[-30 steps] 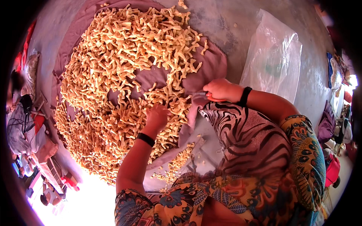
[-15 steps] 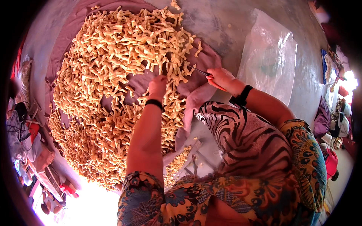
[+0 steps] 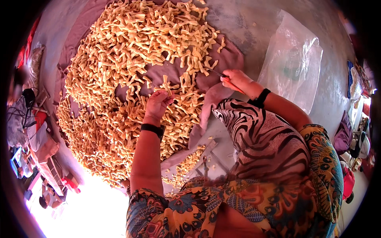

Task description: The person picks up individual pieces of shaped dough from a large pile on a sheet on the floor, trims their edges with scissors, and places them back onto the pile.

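Observation:
A wide heap of pale yellow, knotted, bow-shaped pieces lies on a mauve cloth on the floor. My left hand is closed over the near part of the heap, pinching one knotted piece between thumb and fingers. To the right of the heap, my right hand is wrapped round orange-handled scissors. Their thin dark blades point left to the heap's edge, apart from the held piece. My fingers partly hide the handles.
A clear plastic bag lies flat on the grey floor at the right. Zebra-striped fabric covers my lap. Small yellow bits lie near me by a grey frame. Bags and clutter line both sides; a dark purple bag is at far right.
My left hand has drawn back toward me and turned, and a knotted piece now shows in its fingers. The right hand still holds the scissors; the whole view has shifted slightly.

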Demonstrator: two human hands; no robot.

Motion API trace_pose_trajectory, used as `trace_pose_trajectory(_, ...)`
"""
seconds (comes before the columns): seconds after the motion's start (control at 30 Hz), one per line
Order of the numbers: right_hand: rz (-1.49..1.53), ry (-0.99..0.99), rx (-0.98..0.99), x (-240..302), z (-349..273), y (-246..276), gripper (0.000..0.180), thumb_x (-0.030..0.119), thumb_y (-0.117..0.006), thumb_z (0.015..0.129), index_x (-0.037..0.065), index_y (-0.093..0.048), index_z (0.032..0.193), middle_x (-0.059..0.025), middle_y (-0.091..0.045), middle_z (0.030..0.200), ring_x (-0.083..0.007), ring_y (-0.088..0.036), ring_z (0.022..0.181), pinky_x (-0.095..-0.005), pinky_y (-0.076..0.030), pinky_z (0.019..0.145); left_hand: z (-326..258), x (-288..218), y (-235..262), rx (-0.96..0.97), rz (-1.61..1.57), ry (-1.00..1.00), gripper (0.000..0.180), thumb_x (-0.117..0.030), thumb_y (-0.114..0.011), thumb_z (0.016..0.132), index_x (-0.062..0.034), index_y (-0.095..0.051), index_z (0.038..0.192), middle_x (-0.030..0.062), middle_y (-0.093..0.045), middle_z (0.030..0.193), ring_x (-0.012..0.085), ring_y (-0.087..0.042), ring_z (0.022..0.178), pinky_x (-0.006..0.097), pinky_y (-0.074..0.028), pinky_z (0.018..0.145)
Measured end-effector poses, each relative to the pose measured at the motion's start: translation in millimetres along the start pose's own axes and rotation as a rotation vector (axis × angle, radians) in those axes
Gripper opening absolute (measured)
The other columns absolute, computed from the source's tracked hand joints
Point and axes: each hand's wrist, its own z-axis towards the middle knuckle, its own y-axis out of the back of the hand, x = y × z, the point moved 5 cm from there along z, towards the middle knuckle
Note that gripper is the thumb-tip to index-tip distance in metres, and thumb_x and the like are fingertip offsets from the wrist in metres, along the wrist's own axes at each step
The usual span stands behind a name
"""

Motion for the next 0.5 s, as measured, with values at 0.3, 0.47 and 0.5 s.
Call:
trace_pose_trajectory(0.3,0.099,0.157,0.120,49,-4,1,0.023,0.026,-0.060,0.076,0.005,-0.055,0.082,-0.0196,-0.057,0.069,-0.0383,-0.056,0.069,-0.0410,-0.043,0.059,0,11,3,-0.172,-0.100,-0.035,0.008,-0.001,-0.052,0.080,-0.0090,-0.051,0.078,0.0104,-0.061,0.075,0.0162,-0.057,0.059,0.025,-0.047,0.053)
trace_pose_trajectory(0.47,-0.114,0.132,0.021,23,6,3,0.018,0.023,-0.058,0.076,0.007,-0.054,0.083,-0.0167,-0.060,0.075,-0.0356,-0.058,0.072,-0.0424,-0.045,0.062,1,6,4,-0.162,0.138,-0.166,0.005,-0.008,-0.054,0.081,-0.0085,-0.050,0.078,0.0049,-0.055,0.064,0.0114,-0.049,0.050,0.022,-0.039,0.044)
trace_pose_trajectory(0.5,-0.155,0.099,-0.031,18,14,7,0.017,0.023,-0.057,0.077,0.008,-0.053,0.085,-0.0166,-0.060,0.075,-0.0356,-0.058,0.073,-0.0428,-0.044,0.062,-3,7,4,-0.179,0.176,-0.171,0.005,-0.009,-0.055,0.081,-0.0081,-0.051,0.079,0.0039,-0.053,0.063,0.0108,-0.047,0.049,0.022,-0.037,0.043)
